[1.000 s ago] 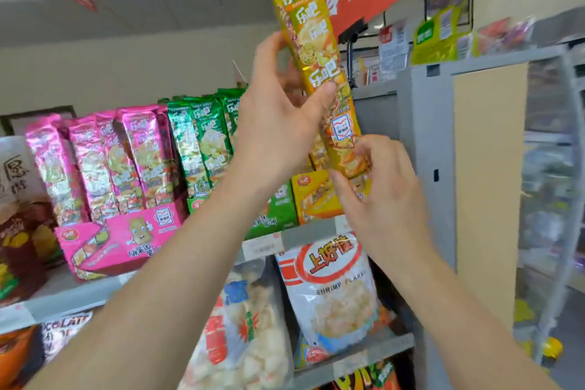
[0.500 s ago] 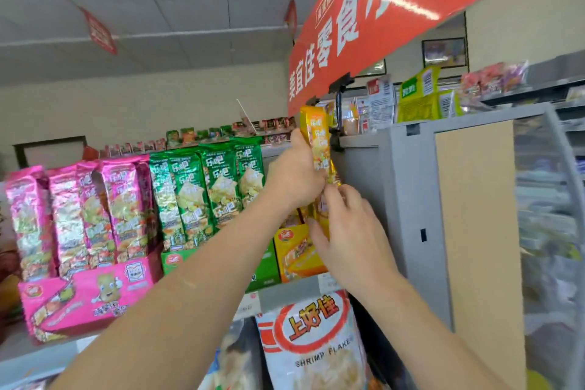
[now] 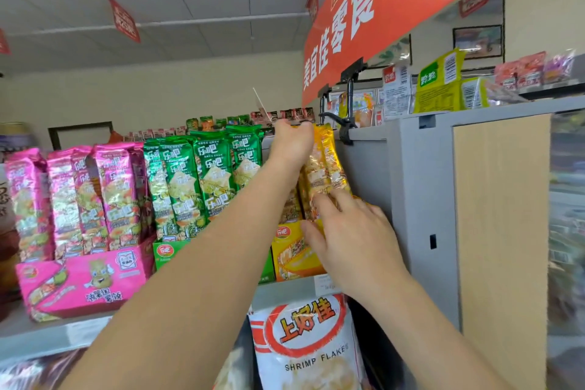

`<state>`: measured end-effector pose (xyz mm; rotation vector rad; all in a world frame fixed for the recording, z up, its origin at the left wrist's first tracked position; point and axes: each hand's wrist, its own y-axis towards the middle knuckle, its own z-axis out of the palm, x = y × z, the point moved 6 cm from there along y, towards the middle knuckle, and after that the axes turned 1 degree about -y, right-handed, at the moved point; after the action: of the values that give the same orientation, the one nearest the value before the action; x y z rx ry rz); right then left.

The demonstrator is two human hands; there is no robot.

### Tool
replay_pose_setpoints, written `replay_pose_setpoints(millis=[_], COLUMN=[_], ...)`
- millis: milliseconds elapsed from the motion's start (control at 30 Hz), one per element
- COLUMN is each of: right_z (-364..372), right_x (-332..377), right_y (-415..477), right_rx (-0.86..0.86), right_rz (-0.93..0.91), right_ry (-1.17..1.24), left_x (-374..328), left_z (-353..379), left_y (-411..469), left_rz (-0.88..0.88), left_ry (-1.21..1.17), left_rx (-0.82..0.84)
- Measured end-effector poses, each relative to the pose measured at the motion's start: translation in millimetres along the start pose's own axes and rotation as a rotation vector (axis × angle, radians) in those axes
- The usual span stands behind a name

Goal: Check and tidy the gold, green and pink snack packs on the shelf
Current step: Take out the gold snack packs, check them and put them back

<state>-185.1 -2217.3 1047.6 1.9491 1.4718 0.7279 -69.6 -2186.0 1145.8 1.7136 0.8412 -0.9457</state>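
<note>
On the grey metal shelf (image 3: 47,334), tall shiny gold snack packs (image 3: 330,165) stood at the right end beside a grey end panel (image 3: 414,187), with green foil packs (image 3: 202,180) and pink foil packs (image 3: 79,196) to their left. The left hand (image 3: 291,144) gripped the gold tops, while the right hand (image 3: 357,239) pressed straight fingers on their fronts. A red banner (image 3: 380,13) hung overhead.

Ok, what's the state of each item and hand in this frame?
gold packs, upright in the yellow box
left hand, grips the gold packs' tops
right hand, fingers press the gold packs' lower part
green packs, upright in a row, untouched
pink packs, upright in the pink box, untouched
</note>
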Motion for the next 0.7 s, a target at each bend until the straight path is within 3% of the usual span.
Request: replay_pose_setpoints(millis=[167, 267, 333, 467, 567, 700], right_z=[-13, -16, -16, -15, -13, -10], right_x=[-6, -9, -11, -13, -15, -18], right_y=[15, 22, 23, 24, 23, 23], right_rx=[-0.065, -0.082, -0.081, -0.095, -0.117, -0.134], right_rz=[0.080, 0.128, 0.173, 0.212, 0.203, 0.202], right_ry=[0.154, 0.201, 0.200, 0.211, 0.253, 0.302], left_x=[-21, -15, -2, 20, 29, 26], left_z=[-8, -3, 0, 3, 19, 29], left_y=[6, 10, 17, 37, 40, 40], left_rz=[0.052, 0.007, -0.009, 0.056, 0.047, 0.024], left_ry=[-0.073, -0.282, -0.286, 0.350, 0.728, 0.951], left_rx=[-0.086, -0.047, -0.077, -0.178, 0.032, 0.175])
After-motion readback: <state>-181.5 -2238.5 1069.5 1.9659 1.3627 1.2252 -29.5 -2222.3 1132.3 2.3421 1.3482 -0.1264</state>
